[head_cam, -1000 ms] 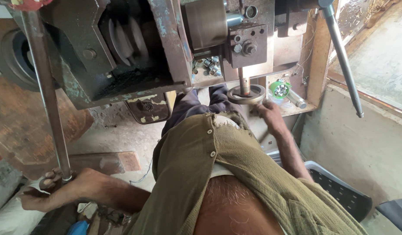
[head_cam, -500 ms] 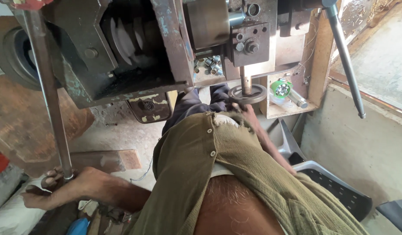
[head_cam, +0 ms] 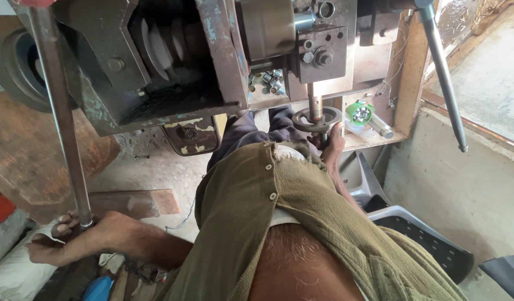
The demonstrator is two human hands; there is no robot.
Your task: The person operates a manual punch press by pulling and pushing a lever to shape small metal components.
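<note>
Right hand point(head_cam: 333, 146) moved up, grip now pinching ring point(head_cam: 317, 119) under spindle; left hand point(head_cam: 73, 239) grip still wrapped round lever point(head_cam: 59, 117).

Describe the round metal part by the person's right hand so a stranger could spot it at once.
Start at the big grey machine across the top of the view and follow its short vertical spindle down at right of centre. There, just above the right hand, sits a dark metal ring, flat and disc-like with a hole in the middle. Unlike the green round thing on the wooden shelf beside it, it is dull grey and sits around the spindle.
</note>
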